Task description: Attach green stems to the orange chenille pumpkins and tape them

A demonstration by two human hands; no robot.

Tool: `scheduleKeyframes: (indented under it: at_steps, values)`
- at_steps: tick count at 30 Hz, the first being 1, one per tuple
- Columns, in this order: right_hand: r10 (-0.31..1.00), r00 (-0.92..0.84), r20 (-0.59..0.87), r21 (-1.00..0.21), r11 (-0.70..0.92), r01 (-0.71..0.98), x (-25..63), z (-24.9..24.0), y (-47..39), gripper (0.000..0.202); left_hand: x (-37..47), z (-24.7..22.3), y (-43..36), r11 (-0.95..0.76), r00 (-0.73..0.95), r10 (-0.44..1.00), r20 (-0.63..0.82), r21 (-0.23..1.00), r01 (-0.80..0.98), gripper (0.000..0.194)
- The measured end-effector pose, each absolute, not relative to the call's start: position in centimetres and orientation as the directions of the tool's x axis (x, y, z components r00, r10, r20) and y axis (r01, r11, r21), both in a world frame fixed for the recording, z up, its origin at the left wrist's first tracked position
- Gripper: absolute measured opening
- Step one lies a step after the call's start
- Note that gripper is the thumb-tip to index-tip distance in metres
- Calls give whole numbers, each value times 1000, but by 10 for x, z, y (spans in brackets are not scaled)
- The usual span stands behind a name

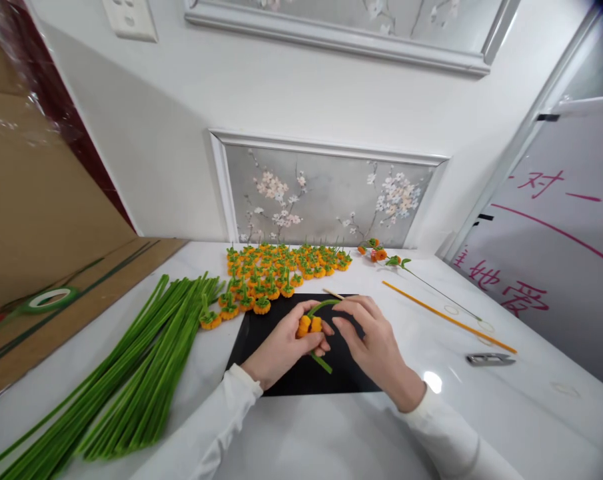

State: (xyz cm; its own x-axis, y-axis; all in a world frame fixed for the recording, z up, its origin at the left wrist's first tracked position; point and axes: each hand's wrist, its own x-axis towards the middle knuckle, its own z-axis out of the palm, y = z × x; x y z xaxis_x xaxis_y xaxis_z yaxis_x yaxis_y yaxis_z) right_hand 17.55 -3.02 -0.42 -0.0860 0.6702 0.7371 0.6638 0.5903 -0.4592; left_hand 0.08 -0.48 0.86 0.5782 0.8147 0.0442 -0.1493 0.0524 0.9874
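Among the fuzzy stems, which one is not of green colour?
The orange stem, lying to the right of the right hand. The heaped stems at left and the held stem are green.

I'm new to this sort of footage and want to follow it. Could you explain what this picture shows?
There is no machine here: these are a person's two bare hands in white sleeves. The single picture comes from a camera worn on the head, looking forward and down.

The left hand holds a small, ridged orange piece with a fuzzy green strip. The right hand has its fingertips by the strip's upper end; whether they grip it is hard to tell.

Below is a flat black mat on a glossy white table. Around it lie long fuzzy green stems, many small orange-and-green flower heads, a long thin orange rod and silvery metal snips.
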Motion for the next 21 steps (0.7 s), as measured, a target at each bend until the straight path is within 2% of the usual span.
scheduleKeyframes:
  at_steps: [3,4,8,12,16,21]
  values:
    - [653,-136,745,-387,589,709,178,-3,-28,15,2,10,-7,-5,666,746,26,999,-35,23]
    - [668,-163,726,-387,592,707,179,-4,-27,14,2,11,-9,-2,679,734,15,1000,-19,21]
    - [728,-283,625,-403,611,682,180,-9,-25,15,5,12,-11,127,652,756,-64,991,-50,34]
    - [712,-333,618,-255,582,772,182,-12,-25,21,5,11,-10,247,651,737,-184,969,-5,31]
    - [684,-353,639,-126,545,829,185,-12,-25,23,3,12,-9,255,663,716,-219,966,43,28]
    - [658,-349,667,-96,540,836,190,-11,-24,24,2,12,-7,271,670,700,-246,960,70,26]
